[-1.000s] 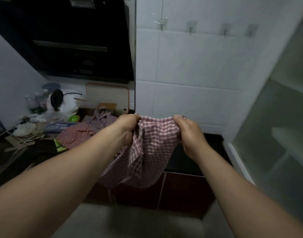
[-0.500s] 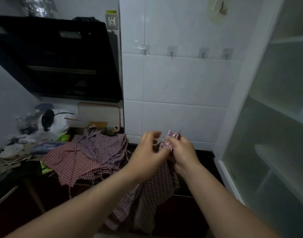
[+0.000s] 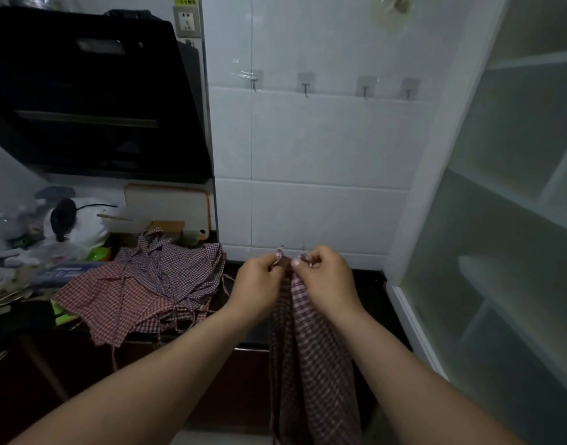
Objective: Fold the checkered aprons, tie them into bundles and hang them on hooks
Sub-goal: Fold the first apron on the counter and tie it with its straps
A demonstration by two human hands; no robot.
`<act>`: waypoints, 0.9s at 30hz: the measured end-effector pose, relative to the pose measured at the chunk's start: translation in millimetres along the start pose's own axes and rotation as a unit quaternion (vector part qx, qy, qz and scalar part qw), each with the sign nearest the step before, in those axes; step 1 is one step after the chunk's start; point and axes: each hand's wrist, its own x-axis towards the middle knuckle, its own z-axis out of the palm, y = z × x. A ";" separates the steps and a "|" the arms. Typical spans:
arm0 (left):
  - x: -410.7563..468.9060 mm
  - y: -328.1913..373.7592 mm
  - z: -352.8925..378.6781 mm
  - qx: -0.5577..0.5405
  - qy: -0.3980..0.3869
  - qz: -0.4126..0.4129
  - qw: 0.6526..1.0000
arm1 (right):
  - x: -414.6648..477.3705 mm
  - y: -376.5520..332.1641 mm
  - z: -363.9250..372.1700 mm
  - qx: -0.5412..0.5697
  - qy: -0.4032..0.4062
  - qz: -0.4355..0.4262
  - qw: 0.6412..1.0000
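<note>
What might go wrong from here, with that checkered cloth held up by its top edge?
The left hand and right hand pinch only the top edge of the hanging red-and-white checkered apron; if either grip slips, it may drop to the floor. The pile of checkered aprons overhangs the dark counter with straps dangling, so a passing arm might snag and drag it off.

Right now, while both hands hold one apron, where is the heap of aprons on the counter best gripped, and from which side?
Likely the near edge of the heap of aprons, which seems to overhang the counter: come from the front and pinch it above and below. Elsewhere it lies flat, tangled in straps.
</note>
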 end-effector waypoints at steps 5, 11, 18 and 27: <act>-1.9 1.9 3.7 -0.014 -0.034 -0.035 0.999 | -5.6 -2.3 9.6 -0.001 0.011 0.016 1.000; -1.3 1.2 -10.3 -0.016 -0.108 -0.028 0.994 | -9.4 -13.5 25.9 0.048 -0.037 0.051 0.997; 14.1 -26.4 -53.2 -0.064 -0.175 -0.015 0.982 | 5.2 -20.5 12.7 0.262 -0.254 0.169 0.915; 47.2 -7.1 -105.6 -0.122 -0.108 -0.091 0.982 | 36.1 34.9 22.2 0.008 -0.204 0.019 0.979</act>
